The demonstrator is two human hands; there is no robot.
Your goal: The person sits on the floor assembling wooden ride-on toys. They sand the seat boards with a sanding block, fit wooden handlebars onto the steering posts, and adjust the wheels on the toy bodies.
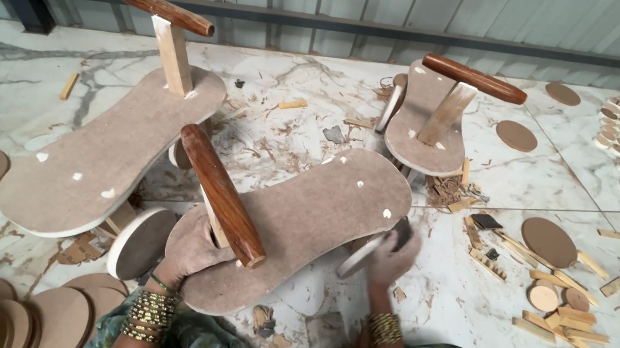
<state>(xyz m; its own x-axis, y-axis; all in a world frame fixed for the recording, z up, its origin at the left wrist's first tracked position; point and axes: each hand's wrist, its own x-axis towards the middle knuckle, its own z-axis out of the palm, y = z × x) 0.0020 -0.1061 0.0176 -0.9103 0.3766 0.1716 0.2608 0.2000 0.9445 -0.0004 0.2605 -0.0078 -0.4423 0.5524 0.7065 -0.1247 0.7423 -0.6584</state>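
A worker fits a wheel to a wooden ride-on toy on a marble floor.

The left hand [191,250] lies spread and pressed on the toy [298,215] beside its dark handlebar [222,195], steadying the board; the right hand [391,255] is closed around a wheel [363,255] at the board's edge just beside it. Seat and handlebar are in place; one wheel appears on, the gripped one not yet judged fixed. Beyond the hands stand two similar toys [109,145]; loose discs [548,241] and wood offcuts [577,332] lie right of the right hand.
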